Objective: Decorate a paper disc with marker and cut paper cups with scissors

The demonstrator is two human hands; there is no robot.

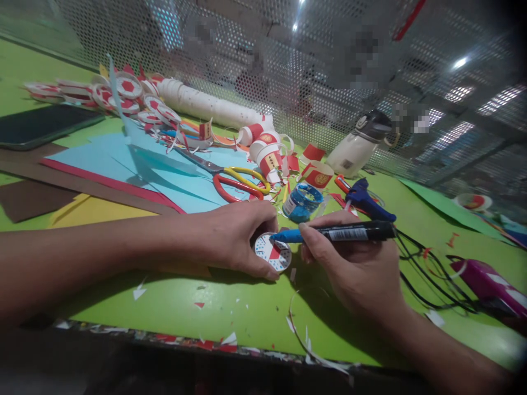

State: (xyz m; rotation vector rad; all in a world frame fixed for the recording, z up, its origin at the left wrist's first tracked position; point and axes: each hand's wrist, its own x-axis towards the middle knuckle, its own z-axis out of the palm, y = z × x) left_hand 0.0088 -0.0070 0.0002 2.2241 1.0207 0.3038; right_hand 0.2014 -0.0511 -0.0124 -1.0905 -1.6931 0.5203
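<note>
So the little round piece (273, 252) is in the middle stretch of the table (173, 302), closer to the near edge than the far one. The left hand (230, 236) has it pinched, thumb along the near side and fingers curled around the far side. The right hand's grip (354, 269) is closed on a marker (346, 232), pen style, with the blue end right at the top of the disc. Can't tell if the tip is actually touching.

Handling-wise, I'd guess it's paper cup stuff: super light, fairly stiff around the rim, softer across the flat face, so a hard press might dent it. Probably not slippery, but fresh ink could smear, so I'd hold it by the rim like here and keep fingertips off the face. The marker looks like hard, smooth plastic, easy to hold low near the blue part.

Looks: white face, raised pale rim, red angular patch in the middle, thin dark lines running outward and lots of blue dots in between. A blue-smeared jar (302, 203) sits just beyond the hands, with scissors (242, 184) to its left and a heap of red-and-white discs (127, 86) toward the far edge.
</note>
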